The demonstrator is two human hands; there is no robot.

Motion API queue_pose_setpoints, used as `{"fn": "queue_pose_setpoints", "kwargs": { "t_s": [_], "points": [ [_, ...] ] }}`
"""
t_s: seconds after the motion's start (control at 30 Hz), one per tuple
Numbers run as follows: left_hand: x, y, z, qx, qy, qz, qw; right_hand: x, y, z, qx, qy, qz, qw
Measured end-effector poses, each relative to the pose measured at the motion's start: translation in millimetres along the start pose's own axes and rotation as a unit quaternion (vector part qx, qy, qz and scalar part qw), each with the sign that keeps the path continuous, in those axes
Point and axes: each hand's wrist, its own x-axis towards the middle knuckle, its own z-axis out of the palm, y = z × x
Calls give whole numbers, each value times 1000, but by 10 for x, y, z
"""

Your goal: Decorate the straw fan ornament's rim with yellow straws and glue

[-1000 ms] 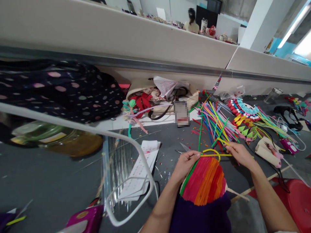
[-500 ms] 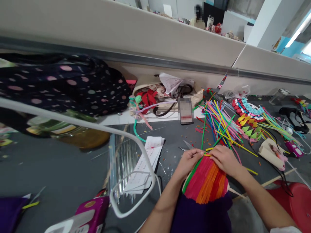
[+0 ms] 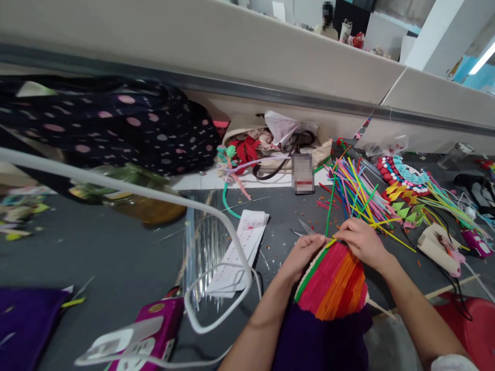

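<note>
A fan-shaped craft piece (image 3: 328, 281), striped green, pink, orange and red with a pale edge, rests over dark purple cloth (image 3: 320, 340). My left hand (image 3: 307, 252) pinches its narrow top end on the left side. At the same end, my right hand (image 3: 359, 239) has its fingers closed on a yellow fuzzy strip (image 3: 331, 242), which looks like a pipe cleaner. The fingertips of both hands almost meet there. Scissors (image 3: 303, 228) lie on the table just beyond my left hand. Farther off is a loose pile of coloured pipe cleaners (image 3: 359, 190).
A white bent tube (image 3: 154, 191) crosses the left foreground. Printed paper strips (image 3: 240, 252) lie on clear packaging. A polka-dot bag (image 3: 135, 129), an open beige bag (image 3: 320, 149) and a phone (image 3: 303, 175) stand along the partition. A red stool (image 3: 464, 324) is at lower right.
The view has shifted slightly. My right hand has drawn up and a little away from the piece's tip, and the yellow strip now slants along the top left edge.
</note>
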Motion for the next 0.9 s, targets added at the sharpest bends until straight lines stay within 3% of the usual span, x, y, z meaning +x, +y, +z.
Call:
{"fn": "queue_pose_setpoints", "kwargs": {
  "t_s": [0.53, 0.9],
  "points": [
    [-25, 45, 2, 9, -6, -13, 1000, 137, 111, 87, -52, -43, -38, 997],
    [-14, 20, -37, 40, 8, -13, 999, 118, 119, 112, -20, -60, -14, 998]
  ]
}}
